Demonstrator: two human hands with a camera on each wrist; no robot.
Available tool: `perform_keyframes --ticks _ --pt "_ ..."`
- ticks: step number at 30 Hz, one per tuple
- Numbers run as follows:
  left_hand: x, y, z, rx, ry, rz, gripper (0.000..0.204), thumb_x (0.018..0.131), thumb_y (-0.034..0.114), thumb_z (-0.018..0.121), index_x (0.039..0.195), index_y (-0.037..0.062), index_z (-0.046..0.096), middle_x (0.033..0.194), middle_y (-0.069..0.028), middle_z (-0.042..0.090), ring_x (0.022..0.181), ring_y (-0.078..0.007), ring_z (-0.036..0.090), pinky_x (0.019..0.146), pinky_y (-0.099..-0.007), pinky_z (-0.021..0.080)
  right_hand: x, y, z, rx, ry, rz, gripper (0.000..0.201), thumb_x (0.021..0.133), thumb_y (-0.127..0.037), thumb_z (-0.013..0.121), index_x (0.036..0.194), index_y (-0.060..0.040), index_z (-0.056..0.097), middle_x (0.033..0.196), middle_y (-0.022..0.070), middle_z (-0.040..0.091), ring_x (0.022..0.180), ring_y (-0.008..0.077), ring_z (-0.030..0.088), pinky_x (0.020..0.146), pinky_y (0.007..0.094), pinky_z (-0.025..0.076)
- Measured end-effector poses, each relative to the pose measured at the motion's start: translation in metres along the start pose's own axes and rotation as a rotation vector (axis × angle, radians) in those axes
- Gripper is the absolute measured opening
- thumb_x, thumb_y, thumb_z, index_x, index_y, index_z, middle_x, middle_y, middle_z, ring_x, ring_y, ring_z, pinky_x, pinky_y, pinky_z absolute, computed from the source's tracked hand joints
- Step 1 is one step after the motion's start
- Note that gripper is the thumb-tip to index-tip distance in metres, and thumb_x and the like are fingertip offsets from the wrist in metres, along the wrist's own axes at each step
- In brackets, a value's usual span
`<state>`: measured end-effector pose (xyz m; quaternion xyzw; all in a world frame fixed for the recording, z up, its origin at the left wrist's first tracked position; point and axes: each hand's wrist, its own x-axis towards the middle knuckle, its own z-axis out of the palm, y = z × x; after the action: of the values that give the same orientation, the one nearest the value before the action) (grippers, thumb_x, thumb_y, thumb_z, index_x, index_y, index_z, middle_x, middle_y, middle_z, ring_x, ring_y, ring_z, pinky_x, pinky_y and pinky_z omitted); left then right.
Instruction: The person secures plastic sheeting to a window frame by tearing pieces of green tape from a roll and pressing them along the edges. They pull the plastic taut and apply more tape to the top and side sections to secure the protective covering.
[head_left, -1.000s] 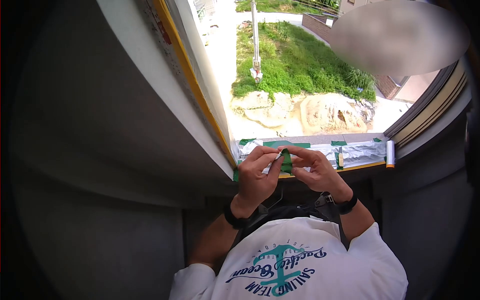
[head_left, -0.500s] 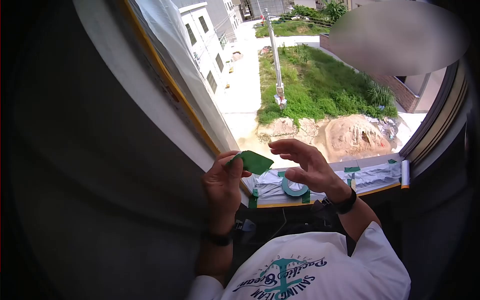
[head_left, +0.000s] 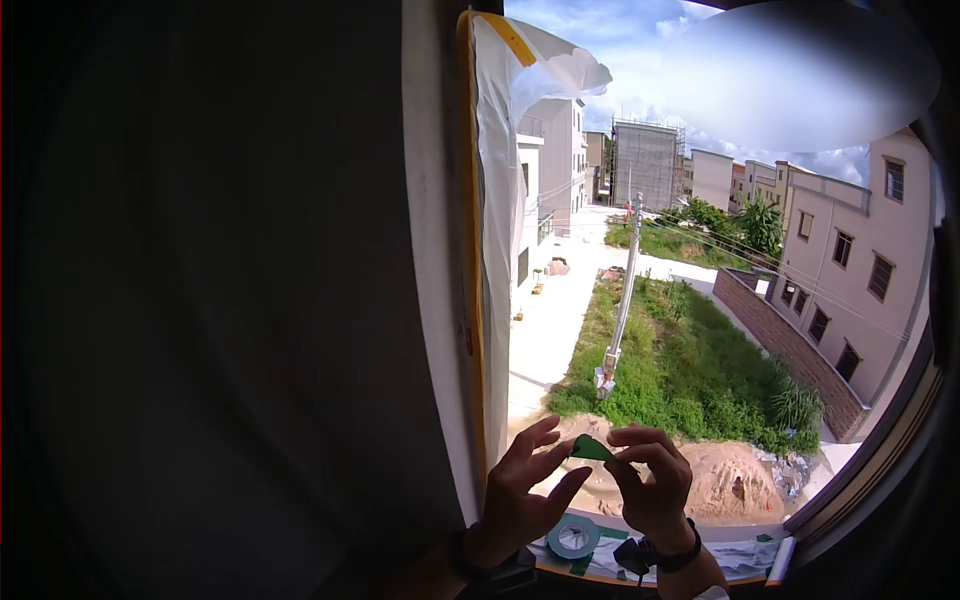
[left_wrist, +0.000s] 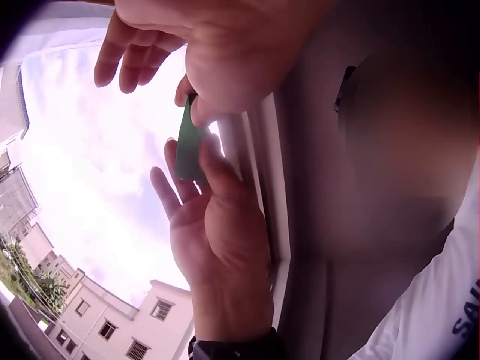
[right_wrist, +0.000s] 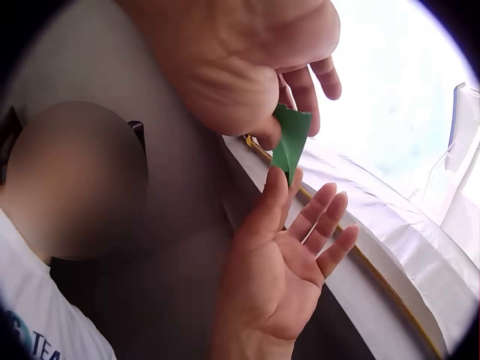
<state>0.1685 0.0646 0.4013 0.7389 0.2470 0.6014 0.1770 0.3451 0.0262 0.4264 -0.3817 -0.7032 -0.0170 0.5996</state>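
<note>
A short piece of green tape (head_left: 592, 449) is stretched between both hands in front of the window. My left hand (head_left: 525, 492) pinches one end between thumb and index finger, as the right wrist view shows, with its other fingers spread. The other end of the green tape (right_wrist: 292, 139) is pinched by the thumb and index finger of my right hand (head_left: 655, 482). Below the hands, a roll of tape (head_left: 573, 538) lies on the plastic-covered sill (head_left: 720, 556).
Plastic sheeting (head_left: 493, 200) with a yellow tape edge (head_left: 466, 250) hangs along the left window frame. A white roll (head_left: 782, 562) stands at the sill's right end. Outside are grass, a utility pole (head_left: 624, 290) and buildings.
The view has tilted up toward the window. The left hand alone held the green tape half a second ago; now the right hand has come back and pinches its other end. Both hands are raised.
</note>
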Motion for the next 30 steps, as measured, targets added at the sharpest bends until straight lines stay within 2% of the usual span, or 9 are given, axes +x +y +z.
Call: perform_keyframes --ticks 2,5,8,10,13,16,18,21,30 --pt "0.011 0.016 -0.011 0.094 -0.037 0.127 0.054 0.086 0.031 0.080 0.130 0.0031 0.063 0.135 -0.0249 0.055 0.116 -0.0355 0.065 0.087 -0.0414 0.059 0.015 -0.021 -0.019 -0.092 -0.028 -0.121 0.018 0.080 -0.002 0.078 0.089 -0.0045 0.063 0.101 0.0141 0.072 0.096 0.0283 0.071 0.098 0.0474 0.052" --pt "0.037 0.038 -0.044 0.294 -0.062 -0.015 0.090 0.087 0.043 0.077 0.145 -0.0094 0.032 0.135 -0.0283 0.054 0.110 -0.0359 0.068 0.084 -0.0422 0.059 0.030 -0.036 -0.059 0.104 0.220 -0.086 0.015 0.081 0.001 0.070 0.089 -0.0051 0.058 0.105 0.0165 0.070 0.097 0.0279 0.070 0.097 0.0482 0.052" --pt "0.069 0.061 -0.080 0.252 -0.079 0.039 0.079 0.087 0.042 0.077 0.144 -0.0008 0.044 0.133 -0.0228 0.059 0.113 -0.0300 0.067 0.087 -0.0402 0.057 0.056 -0.056 -0.100 0.291 0.338 -0.028 0.014 0.081 -0.001 0.067 0.091 -0.0041 0.057 0.108 0.0177 0.067 0.103 0.0269 0.067 0.095 0.0455 0.052" --pt "0.112 0.095 -0.102 0.519 -0.161 0.269 0.056 0.091 0.031 0.073 0.132 -0.0016 0.053 0.122 -0.0217 0.065 0.101 -0.0341 0.071 0.081 -0.0389 0.059 0.077 -0.070 -0.112 0.288 0.222 -0.041 0.018 0.081 -0.004 0.069 0.092 -0.0035 0.056 0.108 0.0173 0.067 0.104 0.0270 0.066 0.095 0.0444 0.052" --pt "0.192 0.120 -0.112 0.851 0.269 0.699 0.030 0.092 0.015 0.068 0.115 -0.0024 0.061 0.097 -0.0156 0.064 0.076 -0.0271 0.067 0.063 -0.0368 0.054 0.091 -0.075 -0.115 0.287 0.110 -0.062 0.024 0.080 -0.008 0.073 0.096 -0.0025 0.056 0.108 0.0166 0.066 0.104 0.0275 0.066 0.095 0.0424 0.052" --pt "0.256 0.155 -0.125 1.183 0.332 0.703 0.026 0.091 0.010 0.068 0.113 -0.0018 0.061 0.097 -0.0151 0.063 0.075 -0.0245 0.067 0.061 -0.0330 0.055 0.095 -0.071 -0.115 0.308 0.099 -0.073 0.034 0.079 -0.013 0.078 0.104 -0.0015 0.057 0.112 0.0150 0.065 0.103 0.0272 0.068 0.091 0.0390 0.054" --pt "0.291 0.154 -0.130 1.410 0.381 0.905 0.021 0.092 0.010 0.065 0.110 -0.0019 0.062 0.097 -0.0153 0.064 0.077 -0.0233 0.069 0.061 -0.0310 0.056 0.100 -0.071 -0.113 0.367 0.119 0.014 0.042 0.080 -0.013 0.078 0.113 -0.0020 0.055 0.115 0.0126 0.063 0.103 0.0253 0.069 0.089 0.0372 0.055" --pt "0.317 0.160 -0.123 1.433 0.241 0.855 0.018 0.092 0.009 0.065 0.107 -0.0005 0.065 0.100 -0.0164 0.064 0.082 -0.0242 0.071 0.065 -0.0332 0.059 0.110 -0.066 -0.118 0.343 0.148 -0.122 0.049 0.081 -0.015 0.079 0.121 -0.0025 0.052 0.114 0.0107 0.062 0.106 0.0243 0.068 0.087 0.0357 0.055" --pt "0.362 0.162 -0.111 1.484 0.218 0.772 0.014 0.090 0.010 0.065 0.102 0.0041 0.071 0.100 -0.0147 0.067 0.086 -0.0262 0.071 0.072 -0.0374 0.060 0.143 -0.073 -0.131 0.203 0.145 -0.350 0.047 0.081 0.003 0.071 0.124 -0.0023 0.053 0.116 0.0119 0.063 0.106 0.0226 0.068 0.085 0.0347 0.056"
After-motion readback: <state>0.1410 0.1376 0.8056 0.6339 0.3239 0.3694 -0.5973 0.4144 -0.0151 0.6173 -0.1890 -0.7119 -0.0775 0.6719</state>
